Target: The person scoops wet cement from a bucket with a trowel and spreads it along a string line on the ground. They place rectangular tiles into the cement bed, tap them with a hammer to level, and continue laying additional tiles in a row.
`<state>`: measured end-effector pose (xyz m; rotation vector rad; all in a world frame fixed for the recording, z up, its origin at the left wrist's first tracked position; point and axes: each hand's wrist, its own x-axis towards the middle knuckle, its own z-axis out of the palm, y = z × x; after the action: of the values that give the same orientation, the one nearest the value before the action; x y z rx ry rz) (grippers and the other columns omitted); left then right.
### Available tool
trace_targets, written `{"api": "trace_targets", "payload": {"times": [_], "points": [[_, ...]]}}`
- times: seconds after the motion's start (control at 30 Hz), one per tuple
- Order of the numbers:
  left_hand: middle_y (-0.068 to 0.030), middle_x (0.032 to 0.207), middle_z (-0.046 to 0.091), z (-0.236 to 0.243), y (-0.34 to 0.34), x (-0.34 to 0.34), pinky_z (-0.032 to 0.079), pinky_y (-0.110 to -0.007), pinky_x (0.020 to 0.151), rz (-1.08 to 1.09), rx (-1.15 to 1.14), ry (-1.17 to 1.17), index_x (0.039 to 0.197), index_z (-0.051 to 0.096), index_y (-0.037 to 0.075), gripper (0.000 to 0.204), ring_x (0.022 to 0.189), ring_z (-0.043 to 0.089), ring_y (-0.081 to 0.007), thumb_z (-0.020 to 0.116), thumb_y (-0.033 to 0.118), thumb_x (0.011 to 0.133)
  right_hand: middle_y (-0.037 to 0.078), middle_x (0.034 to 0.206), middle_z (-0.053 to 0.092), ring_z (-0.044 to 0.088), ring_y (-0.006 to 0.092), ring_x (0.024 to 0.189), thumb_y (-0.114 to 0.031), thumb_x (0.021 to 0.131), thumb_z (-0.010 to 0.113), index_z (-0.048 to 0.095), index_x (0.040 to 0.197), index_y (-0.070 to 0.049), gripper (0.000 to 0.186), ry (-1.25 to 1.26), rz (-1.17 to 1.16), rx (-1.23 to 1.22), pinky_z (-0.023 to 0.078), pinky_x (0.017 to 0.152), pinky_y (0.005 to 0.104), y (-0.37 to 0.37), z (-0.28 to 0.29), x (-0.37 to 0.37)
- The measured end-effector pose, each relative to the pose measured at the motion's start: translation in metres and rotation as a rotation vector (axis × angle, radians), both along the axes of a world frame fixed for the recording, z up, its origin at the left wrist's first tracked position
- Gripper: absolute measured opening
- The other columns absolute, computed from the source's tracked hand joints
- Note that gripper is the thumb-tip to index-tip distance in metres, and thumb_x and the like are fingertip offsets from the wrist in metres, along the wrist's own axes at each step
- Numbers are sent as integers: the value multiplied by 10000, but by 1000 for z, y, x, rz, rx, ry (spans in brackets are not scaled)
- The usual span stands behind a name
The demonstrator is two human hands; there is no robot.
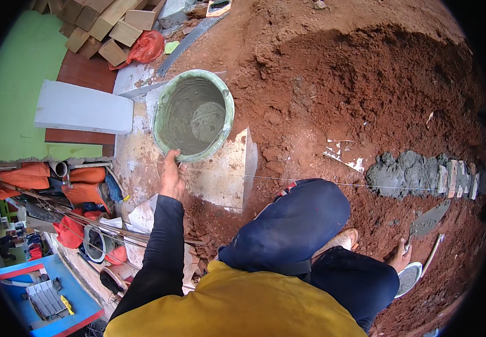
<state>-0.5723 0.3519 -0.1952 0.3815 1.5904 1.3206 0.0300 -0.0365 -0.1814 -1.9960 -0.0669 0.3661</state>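
Note:
My left hand (172, 171) grips the near rim of a pale green bucket (165, 123) with wet grey mortar inside. My right hand (399, 256) is closed on the handle of a trowel (429, 219), whose blade is smeared with mortar. Just below that hand sits a smaller pale container (409, 281) with grey contents. Above the trowel, a bed of mortar (401, 175) carries a short row of bricks (452, 178) on the red soil, and a thin taut string (310, 182) runs across to it.
Stacked blocks (113, 23), a red plastic bag (146, 48) and a saw (188, 44) lie at upper left. A white slab (83, 106) rests left of the bucket; rods (74, 214) and orange items (83, 195) lie lower left. A soil bank (366, 78) rises on the right.

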Motion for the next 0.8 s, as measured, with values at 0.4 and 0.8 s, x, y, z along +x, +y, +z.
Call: {"api": "trace_targets", "payload": {"times": [0.4,0.8], "points": [[-200,1681,295,-24,-2,0,305,-494,1208,-293,-254,707,1611,353,16,969,1511,345,-345,669,613,917,-16,781,547,508,82,634,-242,1047,574,652,1205,-53,259,178,116,-19,451,581,257,-51,98,16],[-215,1689,302,171,-210,134,219,-434,1281,-951,-132,722,1652,290,25,877,1577,248,-375,431,-78,793,186,899,680,695,343,761,-369,1068,586,575,1168,-47,337,160,464,-652,537,708,452,-83,196,87]]}}
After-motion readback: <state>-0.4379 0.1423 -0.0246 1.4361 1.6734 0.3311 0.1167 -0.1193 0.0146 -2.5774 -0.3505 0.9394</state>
